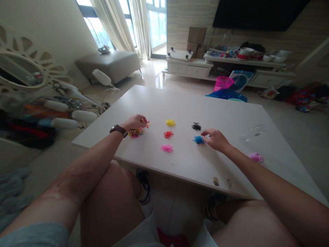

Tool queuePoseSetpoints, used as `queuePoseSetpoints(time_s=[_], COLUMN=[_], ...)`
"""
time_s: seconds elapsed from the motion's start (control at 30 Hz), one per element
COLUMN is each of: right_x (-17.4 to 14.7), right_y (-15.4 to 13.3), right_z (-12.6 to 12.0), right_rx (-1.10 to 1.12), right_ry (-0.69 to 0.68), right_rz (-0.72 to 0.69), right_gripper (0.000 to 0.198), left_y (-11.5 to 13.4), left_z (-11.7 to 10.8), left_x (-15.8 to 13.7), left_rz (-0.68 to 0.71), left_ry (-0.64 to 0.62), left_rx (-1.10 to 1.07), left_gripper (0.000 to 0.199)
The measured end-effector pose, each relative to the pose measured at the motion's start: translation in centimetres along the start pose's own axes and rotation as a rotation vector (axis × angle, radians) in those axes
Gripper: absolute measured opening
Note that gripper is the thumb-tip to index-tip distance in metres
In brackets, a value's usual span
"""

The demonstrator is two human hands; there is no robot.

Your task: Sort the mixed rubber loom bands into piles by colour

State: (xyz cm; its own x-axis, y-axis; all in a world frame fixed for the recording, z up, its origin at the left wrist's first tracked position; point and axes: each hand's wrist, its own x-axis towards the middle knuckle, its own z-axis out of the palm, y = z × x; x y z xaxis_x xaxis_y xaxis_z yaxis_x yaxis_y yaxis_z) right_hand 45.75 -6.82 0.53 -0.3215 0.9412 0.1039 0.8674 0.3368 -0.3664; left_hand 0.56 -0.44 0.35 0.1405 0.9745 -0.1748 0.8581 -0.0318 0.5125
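My left hand (135, 121), with a watch (119, 130) on its wrist, reaches over a mixed-colour pile of rubber bands (136, 133). Its fingertips are pinched together at a few red and yellowish rubber bands (147, 124) on the pile's right side. On the right, my right hand (215, 139) has thumb and forefinger close together at the edge of a blue pile of rubber bands (198, 139). Whether a band is between those fingertips is too small to tell. Between my hands lie yellow bands (170, 122), red bands (168, 134) and pink bands (167, 148). Black bands (196, 126) lie behind the blue ones.
The white table (154, 99) also carries a clear plastic container (253, 133), a pink-purple item (256, 157) and two stickers, one a yellow cartoon figure (216, 181). Beyond its far edge stands a pink basket (223, 83). White lamp shades (83, 116) are close to its left side.
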Motion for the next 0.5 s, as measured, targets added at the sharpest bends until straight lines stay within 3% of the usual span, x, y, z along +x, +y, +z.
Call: queuePoseSetpoints(time_s=[0.27,0.5], right_x=[-0.03,-0.01], right_y=[-0.1,-0.02], right_z=[0.01,0.16], right_rx=[-0.03,-0.037], right_ry=[-0.004,0.003], right_rz=[0.002,-0.024], right_gripper=[0.015,0.015], left_y=[-0.81,-1.04], left_z=[-0.27,0.15], left_x=[0.31,0.64], left_rz=[0.065,0.054], left_ry=[-0.245,-0.314], left_rx=[-0.045,0.028], left_gripper=[0.038,0.036])
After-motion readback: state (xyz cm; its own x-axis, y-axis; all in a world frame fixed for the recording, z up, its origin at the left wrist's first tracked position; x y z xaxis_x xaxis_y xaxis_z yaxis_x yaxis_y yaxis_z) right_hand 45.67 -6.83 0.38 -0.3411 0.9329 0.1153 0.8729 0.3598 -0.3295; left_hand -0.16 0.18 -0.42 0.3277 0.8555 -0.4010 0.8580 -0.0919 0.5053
